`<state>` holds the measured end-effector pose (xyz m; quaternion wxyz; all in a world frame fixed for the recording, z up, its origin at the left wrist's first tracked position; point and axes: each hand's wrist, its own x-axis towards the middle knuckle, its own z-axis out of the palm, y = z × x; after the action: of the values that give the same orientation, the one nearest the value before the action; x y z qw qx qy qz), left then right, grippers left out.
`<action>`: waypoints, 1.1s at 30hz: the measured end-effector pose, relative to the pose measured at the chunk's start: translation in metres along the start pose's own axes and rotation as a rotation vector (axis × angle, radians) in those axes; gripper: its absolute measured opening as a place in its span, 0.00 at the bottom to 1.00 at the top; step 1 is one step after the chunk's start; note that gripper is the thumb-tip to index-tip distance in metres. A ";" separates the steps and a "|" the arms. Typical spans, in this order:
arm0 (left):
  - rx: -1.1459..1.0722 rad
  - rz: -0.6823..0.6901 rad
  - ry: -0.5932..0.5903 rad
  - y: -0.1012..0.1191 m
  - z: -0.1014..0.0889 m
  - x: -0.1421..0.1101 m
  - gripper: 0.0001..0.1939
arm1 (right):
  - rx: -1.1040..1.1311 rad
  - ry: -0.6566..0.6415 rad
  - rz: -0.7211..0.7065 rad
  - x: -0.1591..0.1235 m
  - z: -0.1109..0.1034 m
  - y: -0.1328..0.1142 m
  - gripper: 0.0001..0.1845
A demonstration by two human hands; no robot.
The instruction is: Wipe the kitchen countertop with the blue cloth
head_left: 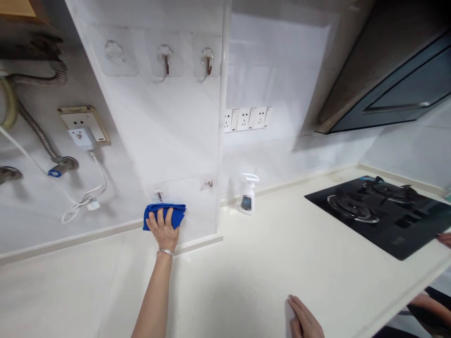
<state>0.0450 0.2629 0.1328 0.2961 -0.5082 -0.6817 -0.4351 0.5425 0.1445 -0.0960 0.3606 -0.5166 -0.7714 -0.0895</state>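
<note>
My left hand presses a folded blue cloth against the white tiled wall column, low down near the countertop. Its fingers lie spread over the cloth, and a bracelet shows at the wrist. Just above the cloth a small metal hook sticks out of the column. My right hand lies flat and empty on the cream countertop near the bottom edge, with its fingers together and stretched out.
A white spray bottle stands against the wall. A black gas hob sits at the right under a range hood. Hooks, sockets and a plug with a white cable are on the wall. Another person's hand shows at the right edge.
</note>
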 end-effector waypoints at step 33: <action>-0.191 -0.632 -0.276 -0.017 0.009 -0.096 0.37 | 0.089 -0.091 0.177 0.009 -0.014 -0.025 0.23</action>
<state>0.0585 0.2274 0.0428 0.0030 -0.3515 -0.7951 -0.4942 0.5259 0.1325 -0.0742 0.3543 -0.5697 -0.7415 0.0009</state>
